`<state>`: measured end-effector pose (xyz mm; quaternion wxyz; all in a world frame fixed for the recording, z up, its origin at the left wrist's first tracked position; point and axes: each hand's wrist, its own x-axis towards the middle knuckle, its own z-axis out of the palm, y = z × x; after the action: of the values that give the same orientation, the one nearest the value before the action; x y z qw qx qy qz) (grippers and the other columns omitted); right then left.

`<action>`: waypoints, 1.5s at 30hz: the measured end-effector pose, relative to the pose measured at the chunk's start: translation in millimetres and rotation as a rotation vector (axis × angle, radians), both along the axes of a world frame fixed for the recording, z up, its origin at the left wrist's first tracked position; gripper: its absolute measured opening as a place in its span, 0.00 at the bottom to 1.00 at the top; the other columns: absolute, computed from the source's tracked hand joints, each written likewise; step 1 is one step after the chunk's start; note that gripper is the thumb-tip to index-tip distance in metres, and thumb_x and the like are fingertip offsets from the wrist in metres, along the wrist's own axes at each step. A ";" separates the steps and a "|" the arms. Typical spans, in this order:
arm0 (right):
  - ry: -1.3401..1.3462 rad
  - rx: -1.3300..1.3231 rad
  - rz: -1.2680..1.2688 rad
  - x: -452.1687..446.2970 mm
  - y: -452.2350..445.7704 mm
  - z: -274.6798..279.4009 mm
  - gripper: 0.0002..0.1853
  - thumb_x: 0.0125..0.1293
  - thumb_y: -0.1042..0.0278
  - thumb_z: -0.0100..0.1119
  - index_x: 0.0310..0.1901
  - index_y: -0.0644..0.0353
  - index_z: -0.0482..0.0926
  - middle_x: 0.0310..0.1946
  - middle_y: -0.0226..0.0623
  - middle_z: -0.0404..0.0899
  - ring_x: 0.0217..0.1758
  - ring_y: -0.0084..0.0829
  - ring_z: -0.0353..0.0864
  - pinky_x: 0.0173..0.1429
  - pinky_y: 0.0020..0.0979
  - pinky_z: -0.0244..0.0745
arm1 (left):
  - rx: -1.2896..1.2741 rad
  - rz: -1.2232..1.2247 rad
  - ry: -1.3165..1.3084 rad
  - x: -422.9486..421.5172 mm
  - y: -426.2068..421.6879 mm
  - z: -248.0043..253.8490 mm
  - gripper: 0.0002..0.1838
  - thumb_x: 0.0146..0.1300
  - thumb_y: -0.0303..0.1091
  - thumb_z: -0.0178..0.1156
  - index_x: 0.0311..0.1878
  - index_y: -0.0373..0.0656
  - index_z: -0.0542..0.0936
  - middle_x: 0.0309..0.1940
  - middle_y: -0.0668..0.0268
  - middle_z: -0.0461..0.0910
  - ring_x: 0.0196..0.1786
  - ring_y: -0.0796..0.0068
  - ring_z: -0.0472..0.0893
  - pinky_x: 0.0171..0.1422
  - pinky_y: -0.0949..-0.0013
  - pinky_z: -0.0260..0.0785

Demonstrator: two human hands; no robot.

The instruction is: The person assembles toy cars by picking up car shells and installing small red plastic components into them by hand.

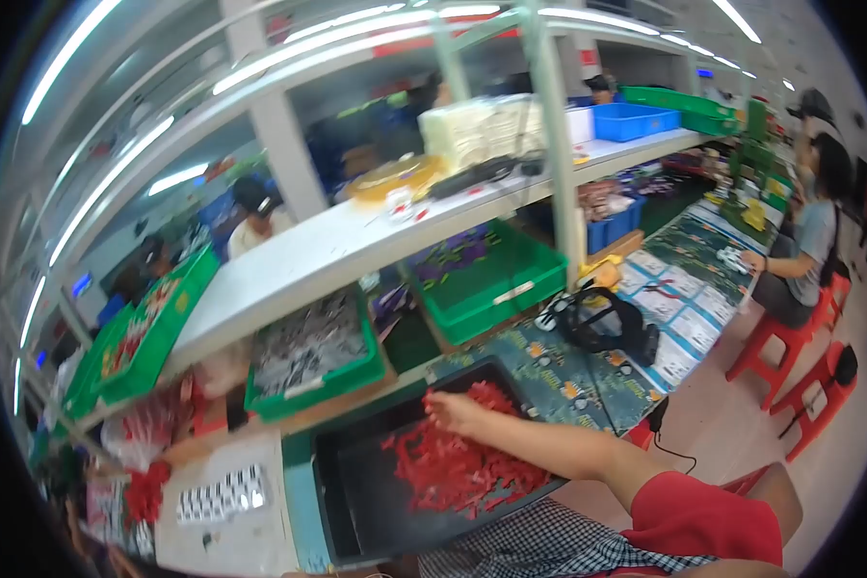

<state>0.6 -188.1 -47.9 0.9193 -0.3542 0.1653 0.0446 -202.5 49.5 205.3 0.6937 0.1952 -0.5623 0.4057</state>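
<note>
My right hand [456, 414] reaches in from the right over a black tray [356, 496] on the bench. Its fingers are bent together around some small red pieces at the upper edge of a pile. The loose red pieces [462, 472] are thin and irregular and cover the right part of the tray; their exact kind is too blurred to tell. A red sleeve and a black-and-white checked cloth show below the arm. My left hand is out of view.
Left of the tray lies a white block of black-marked parts [223, 496]. Behind stand a green bin of grey parts [308, 390] and a green crate [491, 308] under a white shelf [328, 246]. A black bag-like item [607, 323] lies right. A co-worker [809, 241] sits farther right.
</note>
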 end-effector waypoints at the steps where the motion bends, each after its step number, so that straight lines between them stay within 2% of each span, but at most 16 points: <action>1: -0.010 -0.004 0.030 8.3 0.4 -10.8 0.09 0.65 0.56 0.56 0.35 0.50 0.77 0.26 0.28 0.77 0.26 0.25 0.74 0.29 0.27 0.70 | 0.069 0.090 -0.026 15.5 -5.2 -14.0 0.12 0.69 0.43 0.49 0.48 0.50 0.76 0.46 0.66 0.74 0.58 0.62 0.69 0.65 0.48 0.58; 2: -0.022 -0.068 0.026 13.2 1.6 -17.8 0.10 0.66 0.55 0.55 0.35 0.51 0.77 0.26 0.28 0.77 0.26 0.26 0.74 0.29 0.27 0.70 | 0.131 0.170 -0.060 29.9 -9.0 -20.9 0.15 0.71 0.41 0.46 0.51 0.45 0.77 0.50 0.55 0.74 0.58 0.56 0.73 0.60 0.52 0.68; 4: 0.027 -0.050 -0.018 15.2 6.6 -18.8 0.09 0.64 0.55 0.58 0.34 0.51 0.77 0.24 0.27 0.77 0.26 0.25 0.75 0.29 0.28 0.69 | 0.492 0.563 -0.220 59.5 -14.4 -29.4 0.20 0.74 0.45 0.40 0.47 0.44 0.79 0.47 0.60 0.77 0.56 0.58 0.74 0.65 0.53 0.64; 7: 0.078 -0.004 -0.038 14.1 14.4 -18.6 0.12 0.64 0.55 0.59 0.27 0.51 0.77 0.19 0.24 0.76 0.17 0.21 0.74 0.19 0.24 0.68 | 0.844 0.754 -0.250 104.5 -50.8 -72.8 0.10 0.67 0.36 0.55 0.48 0.45 0.77 0.52 0.59 0.74 0.59 0.55 0.70 0.64 0.53 0.62; 9: 0.038 -0.072 -0.012 9.2 19.3 -24.2 0.11 0.63 0.52 0.59 0.31 0.50 0.78 0.25 0.23 0.76 0.25 0.20 0.73 0.27 0.23 0.65 | 1.115 0.715 -0.103 131.1 -63.6 -102.6 0.17 0.62 0.33 0.60 0.54 0.42 0.74 0.57 0.55 0.69 0.63 0.50 0.65 0.68 0.50 0.55; 14: 0.004 -0.225 -0.067 -20.5 35.1 7.8 0.06 0.61 0.66 0.52 0.28 0.53 0.77 0.23 0.27 0.72 0.22 0.22 0.66 0.26 0.25 0.61 | 1.369 0.477 0.071 195.0 -63.4 -199.4 0.25 0.65 0.37 0.58 0.64 0.43 0.67 0.64 0.53 0.64 0.66 0.49 0.62 0.69 0.52 0.54; 17: -0.009 -0.112 -0.040 10.8 37.9 -33.4 0.07 0.63 0.67 0.50 0.31 0.52 0.79 0.25 0.27 0.75 0.23 0.25 0.69 0.30 0.28 0.65 | 1.311 0.502 0.131 199.4 -68.0 -214.8 0.26 0.56 0.31 0.62 0.59 0.37 0.69 0.58 0.50 0.69 0.59 0.51 0.69 0.64 0.57 0.62; 19: -0.223 -0.004 0.273 77.3 29.0 -130.2 0.11 0.64 0.66 0.46 0.38 0.56 0.81 0.40 0.39 0.83 0.42 0.34 0.81 0.47 0.38 0.76 | 1.353 0.493 0.185 193.3 -70.4 -213.7 0.33 0.53 0.32 0.64 0.63 0.39 0.66 0.62 0.50 0.65 0.64 0.49 0.64 0.68 0.54 0.55; 21: -0.245 0.177 0.307 39.1 31.9 -84.8 0.11 0.64 0.67 0.47 0.40 0.56 0.80 0.40 0.39 0.83 0.43 0.36 0.82 0.51 0.40 0.76 | 1.359 0.511 0.190 189.4 -71.9 -211.0 0.33 0.53 0.30 0.64 0.64 0.39 0.64 0.63 0.52 0.64 0.64 0.51 0.63 0.69 0.57 0.55; 22: -0.628 -0.043 0.170 -32.8 37.8 -8.5 0.09 0.65 0.66 0.47 0.37 0.54 0.80 0.38 0.38 0.83 0.40 0.34 0.82 0.48 0.38 0.77 | 1.332 0.505 0.196 188.2 -73.5 -207.5 0.30 0.56 0.36 0.63 0.62 0.41 0.67 0.62 0.53 0.67 0.63 0.50 0.65 0.68 0.56 0.55; 23: -0.476 0.133 0.163 -27.4 37.5 -13.9 0.10 0.66 0.64 0.47 0.35 0.53 0.79 0.34 0.35 0.83 0.37 0.32 0.82 0.44 0.37 0.78 | 1.324 0.509 0.215 191.3 -73.3 -211.5 0.30 0.56 0.35 0.63 0.62 0.42 0.67 0.62 0.53 0.67 0.63 0.51 0.65 0.67 0.56 0.55; 26: -0.404 -0.191 0.188 12.3 25.0 -62.8 0.09 0.67 0.64 0.47 0.36 0.52 0.79 0.34 0.36 0.82 0.38 0.31 0.82 0.45 0.37 0.79 | 1.265 0.527 0.228 200.7 -71.3 -222.6 0.28 0.56 0.33 0.62 0.61 0.43 0.69 0.60 0.54 0.69 0.62 0.52 0.68 0.67 0.56 0.57; 27: -0.089 0.168 0.133 30.0 16.8 -87.6 0.09 0.68 0.65 0.47 0.38 0.53 0.78 0.37 0.37 0.82 0.40 0.31 0.82 0.48 0.38 0.78 | 1.359 0.557 0.259 206.8 -74.3 -223.1 0.28 0.56 0.33 0.62 0.61 0.42 0.69 0.60 0.54 0.69 0.62 0.52 0.68 0.67 0.56 0.57; 29: -0.092 0.119 0.120 -5.3 26.0 -29.7 0.10 0.69 0.67 0.43 0.40 0.55 0.77 0.39 0.37 0.80 0.45 0.32 0.79 0.50 0.38 0.76 | 1.203 0.483 0.247 200.3 -69.4 -213.6 0.28 0.57 0.33 0.61 0.62 0.42 0.68 0.59 0.54 0.69 0.62 0.53 0.68 0.67 0.57 0.58; 39: -0.061 0.097 0.212 -13.5 22.6 -13.1 0.08 0.70 0.58 0.50 0.43 0.49 0.76 0.36 0.22 0.77 0.32 0.18 0.74 0.33 0.17 0.72 | 1.220 0.308 0.460 198.5 -62.0 -222.5 0.31 0.57 0.33 0.59 0.64 0.42 0.64 0.62 0.52 0.63 0.65 0.51 0.64 0.70 0.58 0.55; 45: -0.024 0.080 0.190 -23.5 31.4 5.9 0.08 0.69 0.58 0.52 0.41 0.50 0.76 0.32 0.21 0.76 0.29 0.17 0.74 0.31 0.16 0.73 | 1.269 0.262 0.523 197.2 -57.8 -214.0 0.29 0.54 0.30 0.59 0.61 0.40 0.65 0.58 0.54 0.65 0.62 0.55 0.67 0.66 0.62 0.59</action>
<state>-22.9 -156.7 -42.0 0.9263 -0.3319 0.1183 0.1338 -5.3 -8.2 -8.6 0.5035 0.7203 -0.4767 0.0190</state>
